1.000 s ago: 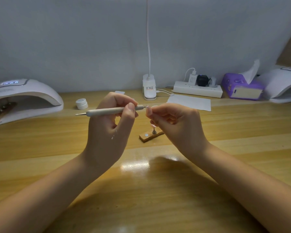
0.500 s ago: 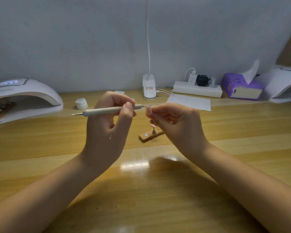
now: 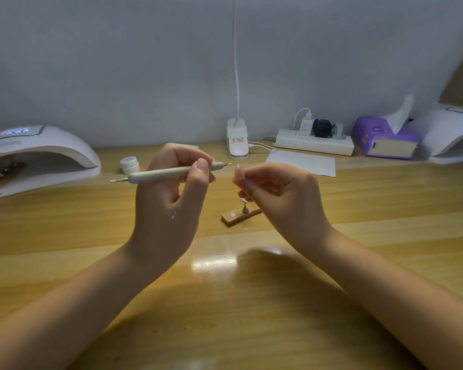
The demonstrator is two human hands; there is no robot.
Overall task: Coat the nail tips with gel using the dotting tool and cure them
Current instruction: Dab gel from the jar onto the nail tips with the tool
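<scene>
The desk carried a lamp far left of the stand; above the stand, the left hand gripped the tool; the right hand pinched a tip just beside the tool's point.

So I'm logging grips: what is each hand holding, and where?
Left hand grips the dotting tool near its right end. Right hand pinches something small, too small to identify.

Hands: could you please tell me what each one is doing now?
Left hand: grips the dotting tool.
Right hand: pinches a nail tip.
</scene>
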